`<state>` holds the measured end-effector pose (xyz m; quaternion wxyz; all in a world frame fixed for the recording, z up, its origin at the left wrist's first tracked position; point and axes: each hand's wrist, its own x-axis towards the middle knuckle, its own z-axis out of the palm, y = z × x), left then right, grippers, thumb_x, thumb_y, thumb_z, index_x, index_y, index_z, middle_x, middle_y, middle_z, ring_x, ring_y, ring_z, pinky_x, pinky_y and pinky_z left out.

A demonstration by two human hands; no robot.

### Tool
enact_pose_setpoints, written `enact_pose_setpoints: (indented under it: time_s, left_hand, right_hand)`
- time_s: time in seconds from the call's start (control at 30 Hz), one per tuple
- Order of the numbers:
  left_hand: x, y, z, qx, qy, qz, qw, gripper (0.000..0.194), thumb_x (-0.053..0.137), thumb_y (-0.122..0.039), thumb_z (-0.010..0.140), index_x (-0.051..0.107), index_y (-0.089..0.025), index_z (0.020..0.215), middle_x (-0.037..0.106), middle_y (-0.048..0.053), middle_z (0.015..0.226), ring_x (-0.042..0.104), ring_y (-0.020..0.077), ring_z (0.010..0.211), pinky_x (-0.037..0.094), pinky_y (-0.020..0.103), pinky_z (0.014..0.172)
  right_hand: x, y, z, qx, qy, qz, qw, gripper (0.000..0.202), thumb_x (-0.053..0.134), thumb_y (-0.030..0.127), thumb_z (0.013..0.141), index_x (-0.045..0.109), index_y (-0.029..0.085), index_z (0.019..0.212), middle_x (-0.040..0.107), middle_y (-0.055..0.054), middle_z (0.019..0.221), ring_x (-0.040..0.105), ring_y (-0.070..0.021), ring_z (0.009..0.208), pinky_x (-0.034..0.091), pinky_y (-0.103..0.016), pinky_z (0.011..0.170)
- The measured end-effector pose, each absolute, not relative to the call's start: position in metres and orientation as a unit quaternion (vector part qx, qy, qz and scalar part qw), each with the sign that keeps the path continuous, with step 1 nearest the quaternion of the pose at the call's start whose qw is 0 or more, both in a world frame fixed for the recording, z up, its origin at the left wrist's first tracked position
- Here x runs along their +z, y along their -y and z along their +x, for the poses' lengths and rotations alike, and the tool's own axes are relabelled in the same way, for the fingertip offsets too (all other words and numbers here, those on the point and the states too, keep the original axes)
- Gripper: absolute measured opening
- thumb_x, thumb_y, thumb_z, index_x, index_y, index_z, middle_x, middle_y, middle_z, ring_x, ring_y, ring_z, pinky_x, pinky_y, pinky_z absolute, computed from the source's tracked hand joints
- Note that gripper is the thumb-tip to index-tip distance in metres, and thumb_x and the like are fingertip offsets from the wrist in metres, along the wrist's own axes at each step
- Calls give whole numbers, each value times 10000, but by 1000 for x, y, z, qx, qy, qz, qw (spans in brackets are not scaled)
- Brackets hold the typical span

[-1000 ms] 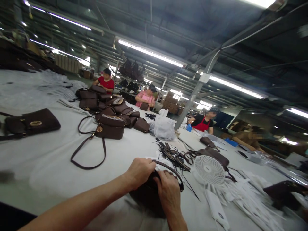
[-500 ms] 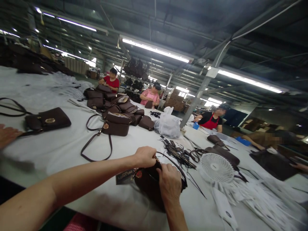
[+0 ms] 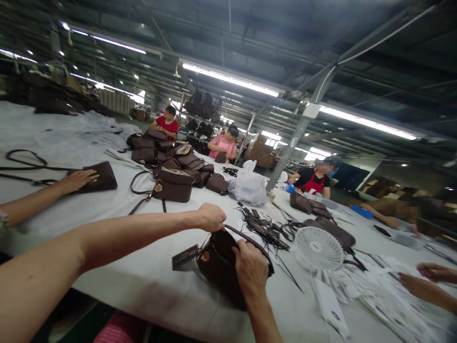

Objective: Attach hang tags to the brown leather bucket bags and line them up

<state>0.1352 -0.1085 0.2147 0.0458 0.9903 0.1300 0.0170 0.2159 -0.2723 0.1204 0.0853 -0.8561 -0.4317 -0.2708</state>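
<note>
Right in front of me a dark brown handbag (image 3: 221,271) rests tilted on the white-covered table, its top partly open. My left hand (image 3: 211,216) is closed at the far upper edge of the bag; whether it pinches the strap or the zip pull I cannot make out. Gripping the near side of the opening, my right hand (image 3: 252,267) has its thumb and fingers folded over the rim. A black tag (image 3: 184,257) with gold lettering hangs from the bag's left side. Behind the bag lies a bunch of black corded tags (image 3: 264,226).
Brown handbags (image 3: 173,185) are piled ahead. A white fan (image 3: 319,247) stands at right beside white wrapping (image 3: 392,305). A co-worker's hand (image 3: 80,181) lies on another bag (image 3: 105,177) at left. Another person's hands (image 3: 428,281) reach in from the right. A metal post (image 3: 293,143) rises beyond.
My left hand has shifted slightly up and left, and the bag's mouth shows wider. The co-worker's left-side hand has moved onto the bag there. At right, the dark piece has gone from another person's hands.
</note>
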Motion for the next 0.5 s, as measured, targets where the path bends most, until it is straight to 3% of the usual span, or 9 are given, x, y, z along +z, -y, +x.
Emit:
enact_pose_setpoints:
  time_s: [0.13, 0.33, 0.5]
  left_hand:
    - [211, 91, 115, -9, -117, 989, 85, 189, 585, -360, 797, 684, -207, 748, 716, 60, 863, 634, 238, 866, 448, 289, 683]
    - [185, 77, 86, -30, -101, 972, 212, 314, 424, -334, 870, 624, -184, 680, 597, -13, 629, 535, 136, 617, 392, 218, 556]
    - [172, 73, 88, 4, -84, 948, 306, 233, 474, -278, 785, 528, -161, 591, 547, -4, 666, 552, 134, 646, 450, 228, 608]
  right_hand:
    - [117, 281, 222, -257, 492, -825, 105, 105, 575, 234, 906, 630, 212, 820, 645, -15, 760, 571, -164, 692, 288, -279, 619]
    - [114, 279, 229, -244, 543, -792, 136, 127, 546, 208, 914, 638, 209, 826, 639, -19, 758, 572, -178, 728, 347, -279, 670]
    - [92, 290, 235, -309, 577, -723, 222, 222, 457, 219, 962, 630, 195, 1100, 670, -73, 972, 593, -201, 911, 417, -302, 835]
